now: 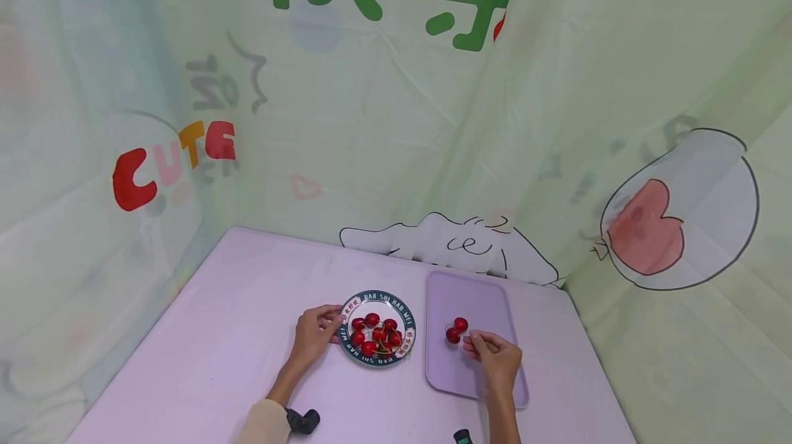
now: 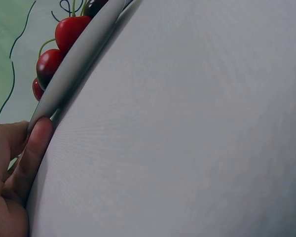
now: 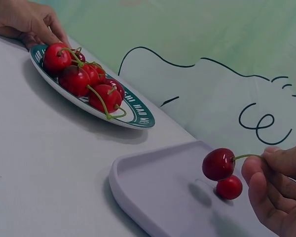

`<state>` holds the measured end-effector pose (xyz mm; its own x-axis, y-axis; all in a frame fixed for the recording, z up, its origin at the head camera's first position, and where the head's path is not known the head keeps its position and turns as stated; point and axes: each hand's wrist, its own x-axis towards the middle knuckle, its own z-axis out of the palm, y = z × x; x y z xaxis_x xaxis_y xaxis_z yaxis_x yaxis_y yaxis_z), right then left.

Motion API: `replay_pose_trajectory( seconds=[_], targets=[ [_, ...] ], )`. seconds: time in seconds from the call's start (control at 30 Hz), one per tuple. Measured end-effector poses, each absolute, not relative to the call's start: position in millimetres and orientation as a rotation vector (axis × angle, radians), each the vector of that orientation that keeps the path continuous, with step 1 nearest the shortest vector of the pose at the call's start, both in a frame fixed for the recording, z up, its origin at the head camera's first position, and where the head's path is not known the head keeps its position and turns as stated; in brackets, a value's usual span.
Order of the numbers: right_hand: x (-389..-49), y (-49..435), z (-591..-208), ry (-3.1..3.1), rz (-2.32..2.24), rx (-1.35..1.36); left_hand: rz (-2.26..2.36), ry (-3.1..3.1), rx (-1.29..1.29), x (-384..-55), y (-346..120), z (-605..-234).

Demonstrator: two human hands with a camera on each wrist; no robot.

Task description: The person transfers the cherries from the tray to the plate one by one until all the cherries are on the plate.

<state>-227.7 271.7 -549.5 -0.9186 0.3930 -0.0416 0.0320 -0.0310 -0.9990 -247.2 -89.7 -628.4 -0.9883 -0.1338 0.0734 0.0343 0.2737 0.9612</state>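
Note:
On the left side of a round plate [image 1: 405, 315] with a dark green lettered rim, my left hand [image 1: 313, 334] pinches the edge between thumb and fingers. Several red cherries [image 3: 75, 80] with green stems lie in the plate. My right hand [image 1: 497, 360] pinches one cherry [image 3: 218, 164] by its stem, over a light purple tray [image 1: 454, 293]. In the right wrist view that cherry hangs above the tray, with a shadow below. A second cherry [image 3: 229, 187] rests on the tray just behind it.
The plate and tray stand side by side on a pale table [image 1: 247, 320]. A printed cloth curtain [image 1: 383, 135] rises behind the table's back edge and on both sides. A black wrist device [image 1: 303, 421] sits by the left forearm.

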Motion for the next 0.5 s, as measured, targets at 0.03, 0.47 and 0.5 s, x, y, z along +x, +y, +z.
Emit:
replay_pose_trajectory(
  seconds=[0.03,0.47,0.5],
  targets=[
    [-228,271,-550,-1.994,2.039,-0.457,-1.810,-2.393,0.094,-247,-90,-628],
    [-229,257,-552,-1.934,2.125,-0.430,-1.819,-2.393,0.091,-245,-90,-625],
    [-229,256,-552,-1.944,2.122,-0.425,-1.820,-2.389,0.086,-245,-90,-625]
  ],
)
